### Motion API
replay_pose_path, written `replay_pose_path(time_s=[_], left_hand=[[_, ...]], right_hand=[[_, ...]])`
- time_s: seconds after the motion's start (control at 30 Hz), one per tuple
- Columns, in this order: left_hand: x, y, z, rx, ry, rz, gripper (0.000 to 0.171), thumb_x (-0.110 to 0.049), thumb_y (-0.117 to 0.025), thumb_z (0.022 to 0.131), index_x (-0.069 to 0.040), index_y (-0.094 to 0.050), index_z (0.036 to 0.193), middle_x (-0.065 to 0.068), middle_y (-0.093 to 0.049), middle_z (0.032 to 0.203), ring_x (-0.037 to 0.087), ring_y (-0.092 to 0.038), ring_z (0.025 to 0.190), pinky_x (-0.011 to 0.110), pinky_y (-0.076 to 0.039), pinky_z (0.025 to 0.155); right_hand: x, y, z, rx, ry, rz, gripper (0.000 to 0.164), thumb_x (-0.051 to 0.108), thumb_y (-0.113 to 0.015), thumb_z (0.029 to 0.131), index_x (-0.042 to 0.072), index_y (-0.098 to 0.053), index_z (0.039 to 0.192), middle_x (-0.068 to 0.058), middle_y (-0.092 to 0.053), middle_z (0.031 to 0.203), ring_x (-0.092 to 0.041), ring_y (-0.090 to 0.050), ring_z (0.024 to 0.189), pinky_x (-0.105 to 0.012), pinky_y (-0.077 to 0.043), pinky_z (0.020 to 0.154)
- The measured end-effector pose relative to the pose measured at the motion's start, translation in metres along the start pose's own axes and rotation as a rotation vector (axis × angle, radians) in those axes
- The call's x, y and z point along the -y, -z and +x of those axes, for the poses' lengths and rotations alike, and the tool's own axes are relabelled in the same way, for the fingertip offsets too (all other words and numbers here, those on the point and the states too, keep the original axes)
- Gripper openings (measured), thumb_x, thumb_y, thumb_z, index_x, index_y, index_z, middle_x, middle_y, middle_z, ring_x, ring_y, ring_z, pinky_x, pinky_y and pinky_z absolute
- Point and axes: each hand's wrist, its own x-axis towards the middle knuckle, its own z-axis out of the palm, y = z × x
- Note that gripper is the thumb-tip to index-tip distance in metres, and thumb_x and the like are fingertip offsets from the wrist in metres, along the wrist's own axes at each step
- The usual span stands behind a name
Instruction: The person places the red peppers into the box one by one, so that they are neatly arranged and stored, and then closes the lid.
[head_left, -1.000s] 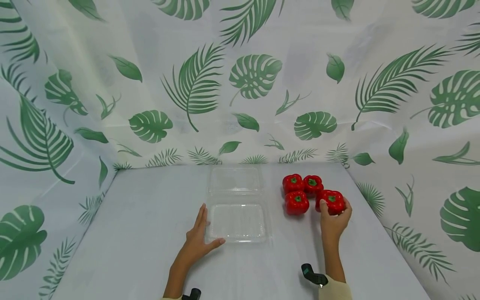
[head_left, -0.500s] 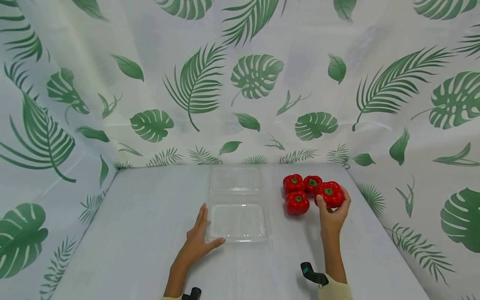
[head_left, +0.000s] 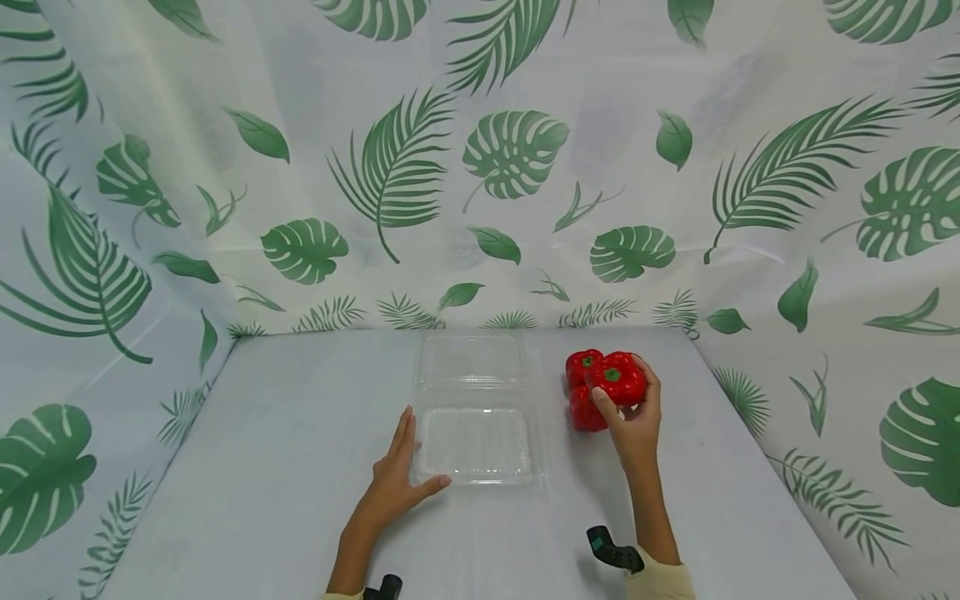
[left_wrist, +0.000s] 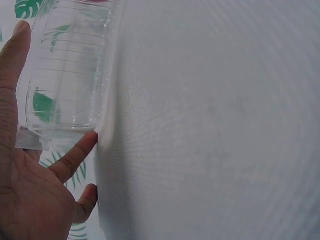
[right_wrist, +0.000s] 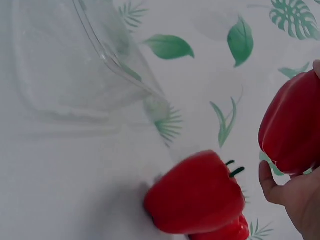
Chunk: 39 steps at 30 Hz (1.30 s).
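A clear plastic clamshell container lies opened flat on the table, its lid half toward the back. My left hand rests at its near left corner, with straight fingers along the left side and the thumb by the front edge. To the right, my right hand grips a red bell pepper between thumb and fingers, held up off the table. Behind and beside it are a red bell pepper and another red bell pepper, partly covered. In the right wrist view the held pepper hangs apart from a pepper below.
A white table carries everything. A leaf-print curtain stands close behind it and at both sides. Black camera mounts sit at the wrists.
My right hand has lifted the red bell pepper and carried it leftward, in front of the other peppers, hiding one of them. The left hand and container have stayed put.
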Motion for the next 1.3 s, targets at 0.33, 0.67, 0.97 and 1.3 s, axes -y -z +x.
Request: replay_pose_path(time_s=[0.33, 0.67, 0.97, 1.3], left_hand=[[-0.003, 0.002, 0.000, 0.012, 0.008, -0.009, 0.117, -0.055, -0.078, 0.076, -0.026, 0.000, 0.158, -0.003, 0.001, 0.167, 0.033, -0.045, 0.138, 0.076, -0.022, 0.107], [-0.001, -0.001, -0.001, -0.004, -0.003, -0.001, 0.117, -0.054, -0.078, 0.076, -0.024, -0.001, 0.158, 0.001, -0.002, 0.167, 0.037, -0.044, 0.138, 0.076, -0.028, 0.105], [-0.001, 0.001, 0.000, -0.007, 0.001, 0.015, 0.117, -0.055, -0.078, 0.075, -0.022, -0.003, 0.159, 0.002, -0.003, 0.167, 0.037, -0.044, 0.138, 0.076, -0.030, 0.104], [-0.002, 0.000, -0.001, -0.012, -0.002, 0.004, 0.116, -0.053, -0.078, 0.076, -0.022, -0.003, 0.159, 0.004, -0.004, 0.167, 0.039, -0.045, 0.136, 0.069, -0.039, 0.103]], right_hand=[[0.004, -0.032, -0.007, 0.169, -0.013, -0.046, 0.081, 0.008, -0.075, 0.082, 0.024, -0.034, 0.150, 0.003, -0.036, 0.152, -0.017, -0.030, 0.141, -0.008, -0.047, 0.090], [0.007, -0.052, -0.009, 0.256, -0.015, 0.001, 0.077, 0.008, -0.076, 0.081, 0.020, -0.035, 0.146, 0.000, -0.038, 0.148, -0.016, -0.033, 0.136, -0.011, -0.050, 0.088], [0.005, -0.063, -0.008, 0.304, -0.046, 0.032, 0.088, 0.006, -0.079, 0.077, 0.020, -0.028, 0.146, 0.001, -0.035, 0.148, -0.018, -0.031, 0.138, -0.016, -0.051, 0.091], [0.003, -0.072, -0.013, 0.347, -0.135, 0.026, 0.090, 0.011, -0.081, 0.078, 0.015, -0.022, 0.145, -0.005, -0.040, 0.146, -0.021, -0.037, 0.135, -0.044, -0.050, 0.102]])
